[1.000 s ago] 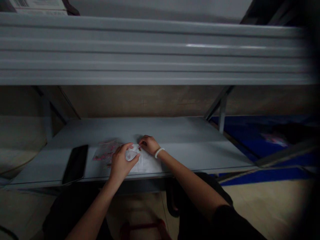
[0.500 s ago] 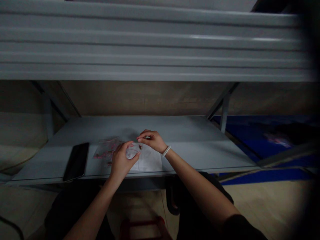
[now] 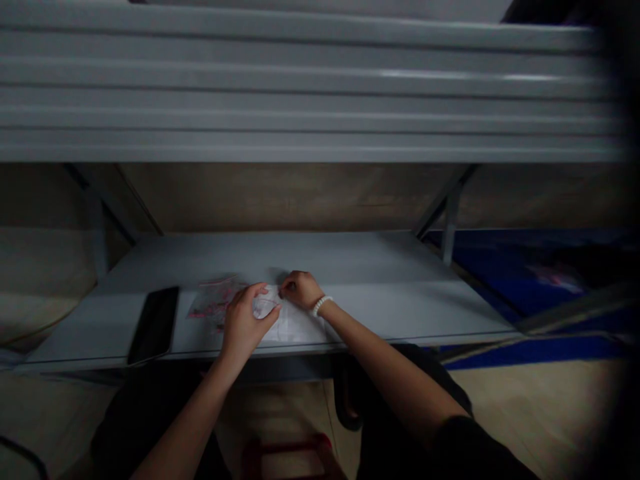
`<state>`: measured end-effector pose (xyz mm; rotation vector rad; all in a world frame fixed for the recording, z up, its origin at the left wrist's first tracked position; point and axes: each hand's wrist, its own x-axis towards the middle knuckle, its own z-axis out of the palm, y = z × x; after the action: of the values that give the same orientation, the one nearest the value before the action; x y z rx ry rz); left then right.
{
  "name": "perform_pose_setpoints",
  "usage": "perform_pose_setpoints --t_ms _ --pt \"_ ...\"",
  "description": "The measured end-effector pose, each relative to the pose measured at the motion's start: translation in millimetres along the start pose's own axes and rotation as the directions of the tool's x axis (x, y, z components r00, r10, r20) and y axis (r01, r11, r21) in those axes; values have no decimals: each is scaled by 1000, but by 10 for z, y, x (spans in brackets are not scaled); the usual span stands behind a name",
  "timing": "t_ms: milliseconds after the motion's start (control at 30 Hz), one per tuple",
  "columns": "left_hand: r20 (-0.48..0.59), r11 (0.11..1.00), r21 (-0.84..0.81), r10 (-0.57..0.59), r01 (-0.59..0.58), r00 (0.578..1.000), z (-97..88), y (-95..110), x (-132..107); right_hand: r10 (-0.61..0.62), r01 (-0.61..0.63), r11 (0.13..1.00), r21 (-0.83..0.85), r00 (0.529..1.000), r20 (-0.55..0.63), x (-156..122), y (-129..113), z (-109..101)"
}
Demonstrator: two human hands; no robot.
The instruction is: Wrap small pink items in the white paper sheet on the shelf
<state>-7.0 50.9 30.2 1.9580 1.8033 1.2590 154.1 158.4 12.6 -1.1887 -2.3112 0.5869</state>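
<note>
While your left hand (image 3: 243,316) spans the paper (image 3: 301,327) at its nine o'clock, fingers wide, near the table's (image 3: 360,263) six-o'clock edge, your right hand (image 3: 304,291) works at its twelve; whether those narrowed fingertips hold anything, you can't tell. Such fine fingerwork seems to call for steady paper.

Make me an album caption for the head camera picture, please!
Left hand and right hand at a whitish sheet on a grey shelf, with a clear bag and black device alongside.

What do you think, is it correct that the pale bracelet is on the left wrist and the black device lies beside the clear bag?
Not quite: the head view shows the pale bracelet on the right wrist. The black device does lie beside the clear bag.
</note>
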Motion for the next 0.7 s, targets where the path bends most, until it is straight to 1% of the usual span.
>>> perform_pose_setpoints --t_ms 67,133,200,233,300,333,367,400,467,533,600,700 --pt "-3 1000 -3 -1 1 1000 4 4 -1 -11 13 998 65 999 -32 -11 -78 -110" --pt "-3 1000 -1 3 -3 1000 8 17 -5 -65 76 970 231 996 -56 -43 -182 -230" --pt "1 1000 17 8 -8 1000 11 36 -12 -158 169 895 413 986 -61 -83 -288 -327" --pt "2 1000 29 10 -10 1000 11 45 -15 -205 208 858 469 977 -57 -98 -329 -360" --pt "8 999 43 11 -12 1000 9 55 -21 -264 249 824 509 963 -43 -106 -365 -387" --pt "10 999 41 9 -10 1000 7 54 -22 -264 249 823 511 963 -43 -95 -357 -381" --pt "11 999 36 7 -8 1000 6 50 -21 -244 234 832 502 969 -47 -76 -331 -364" --pt "10 1000 29 5 -6 1000 5 42 -20 -202 199 861 468 978 -44 -49 -291 -334" --pt "6 1000 21 4 -4 1000 6 23 -14 -81 86 940 331 996 -31 10 -190 -246" --pt "0 1000 21 2 -2 1000 7 6 -9 18 -17 985 173 1000 -7 57 -96 -128" --pt "2 1000 22 0 0 1000 7 -3 -7 55 -56 995 82 998 20 79 -37 -1" --pt "13 1000 15 1 -1 1000 1 -5 -9 64 -64 998 -2 997 32 80 -20 147"
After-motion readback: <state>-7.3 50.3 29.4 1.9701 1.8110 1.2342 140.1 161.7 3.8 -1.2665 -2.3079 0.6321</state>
